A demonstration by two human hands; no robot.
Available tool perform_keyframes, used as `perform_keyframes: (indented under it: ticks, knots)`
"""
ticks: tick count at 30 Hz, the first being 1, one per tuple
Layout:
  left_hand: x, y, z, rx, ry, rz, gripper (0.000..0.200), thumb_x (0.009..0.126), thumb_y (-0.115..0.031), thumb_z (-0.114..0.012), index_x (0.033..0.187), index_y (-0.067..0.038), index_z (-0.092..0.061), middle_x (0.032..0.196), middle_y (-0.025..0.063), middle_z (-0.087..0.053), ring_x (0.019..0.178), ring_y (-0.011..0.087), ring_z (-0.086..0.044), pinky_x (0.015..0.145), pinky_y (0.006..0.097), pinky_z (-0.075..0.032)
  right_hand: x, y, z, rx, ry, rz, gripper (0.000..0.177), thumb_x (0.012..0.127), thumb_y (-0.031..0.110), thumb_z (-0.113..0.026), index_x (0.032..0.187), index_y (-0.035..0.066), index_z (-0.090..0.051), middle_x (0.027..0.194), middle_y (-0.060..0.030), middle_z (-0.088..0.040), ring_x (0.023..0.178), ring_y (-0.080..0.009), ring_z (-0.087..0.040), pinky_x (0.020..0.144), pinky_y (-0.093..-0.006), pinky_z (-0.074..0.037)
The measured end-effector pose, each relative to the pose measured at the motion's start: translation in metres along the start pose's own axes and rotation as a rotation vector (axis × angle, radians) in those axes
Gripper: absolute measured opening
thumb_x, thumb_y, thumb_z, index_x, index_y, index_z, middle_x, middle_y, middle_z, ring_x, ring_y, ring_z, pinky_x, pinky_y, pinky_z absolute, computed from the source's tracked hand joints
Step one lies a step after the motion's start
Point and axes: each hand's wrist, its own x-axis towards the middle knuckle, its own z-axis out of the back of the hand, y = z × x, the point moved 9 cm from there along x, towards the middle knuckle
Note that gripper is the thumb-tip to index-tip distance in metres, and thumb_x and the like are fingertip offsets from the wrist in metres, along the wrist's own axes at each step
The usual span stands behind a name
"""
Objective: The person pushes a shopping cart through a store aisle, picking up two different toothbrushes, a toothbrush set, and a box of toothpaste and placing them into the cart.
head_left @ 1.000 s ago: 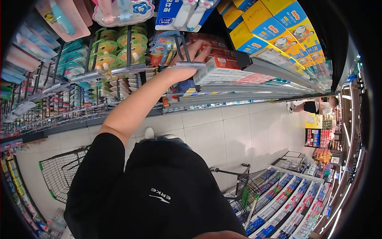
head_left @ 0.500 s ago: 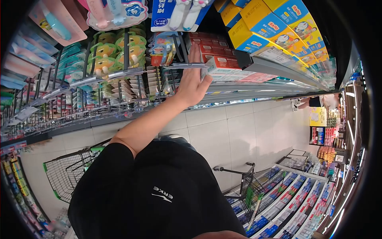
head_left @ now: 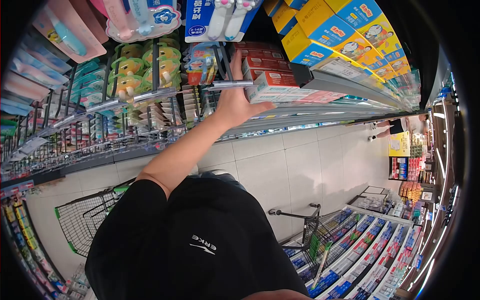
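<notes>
Shop shelving fills the upper part of the view, over a pale tiled floor (head_left: 285, 165). At far left, toothbrush packs (head_left: 65, 30) hang on pegs, and just right of them sit rows of green and yellow blister packs (head_left: 135, 70). Below, near the person's black sleeve, stands a wire basket (head_left: 82, 220) on the floor. A blue toothbrush card (head_left: 215, 17) hangs at the top, above the reaching arm.

The left hand (head_left: 235, 100) is raised to the shelf edge with its back to the camera, fingers stretched upward and the thumb spread out to the right. It grips nothing. Its fingertips lie against the left end of the red-and-white boxes (head_left: 275, 80), which are stacked on the shelf just behind the price rail, touching or almost touching the hand. The right hand is out of sight.

Right of that stack, yellow-and-blue boxes (head_left: 340, 35) line the shelf above. Lower right, a shopping cart (head_left: 320, 235) stands beside angled shelves of small boxes (head_left: 365, 255). Far down the aisle another person (head_left: 400, 125) is bent toward the shelving.
</notes>
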Motion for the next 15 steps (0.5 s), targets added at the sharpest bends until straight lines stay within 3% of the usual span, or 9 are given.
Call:
perform_keyframes:
  ticks: [2,6,15]
  knots:
    - [0.0052,0.0066,-0.0040,0.030,0.086,0.009,0.145,0.066,-0.045,-0.098,0.165,-0.001,-0.002,0.163,0.0296,-0.023,0.152,0.0442,-0.030,0.122,0.0523,-0.031,0.0020,0.0013,-0.0016,0.005,-0.001,0.001,0.038,0.094,0.035,-0.064,0.113,0.004,-0.072,0.105,-0.0251,-0.075,0.106,-0.0428,-0.071,0.090,-0.0483,-0.055]
    - [0.0044,0.0024,-0.0061,0.075,0.119,0.064,0.146,0.065,-0.046,-0.098,0.165,-0.001,-0.002,0.162,0.0292,-0.025,0.150,0.0437,-0.033,0.121,0.0526,-0.033,0.0029,-0.0008,-0.0013,0.007,-0.001,-0.002,0.038,0.094,0.036,-0.064,0.113,0.004,-0.072,0.105,-0.0253,-0.075,0.106,-0.0428,-0.071,0.090,-0.0484,-0.055]
    - [0.0066,0.0088,-0.0087,0.048,0.083,0.077,0.140,0.069,-0.050,-0.095,0.163,0.003,-0.006,0.160,0.0308,-0.027,0.150,0.0514,-0.026,0.124,0.0605,-0.023,-0.0001,-0.0065,-0.0069,0.020,0.003,-0.011,0.039,0.093,0.036,-0.064,0.113,0.003,-0.072,0.107,-0.0256,-0.075,0.108,-0.0430,-0.070,0.091,-0.0484,-0.054]
